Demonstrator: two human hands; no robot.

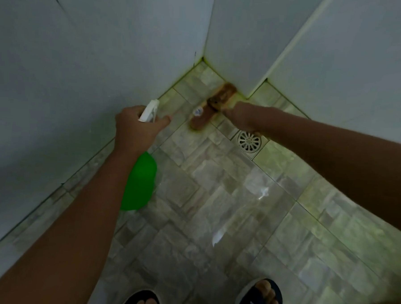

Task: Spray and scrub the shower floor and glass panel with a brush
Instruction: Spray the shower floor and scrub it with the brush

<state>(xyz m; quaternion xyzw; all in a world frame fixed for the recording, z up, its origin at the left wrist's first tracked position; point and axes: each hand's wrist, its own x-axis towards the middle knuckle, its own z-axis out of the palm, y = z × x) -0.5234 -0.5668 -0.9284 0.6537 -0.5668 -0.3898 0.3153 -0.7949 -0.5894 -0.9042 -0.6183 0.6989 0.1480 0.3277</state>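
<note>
1. Your right hand grips the brush handle, just beside the drain; bristle head on the shower floor against the wall base beyond it.
2. Your left hand is curled round the spray bottle neck, left of the drain; nozzle points at the corner.
3. Floor around the drain is wet.
</note>
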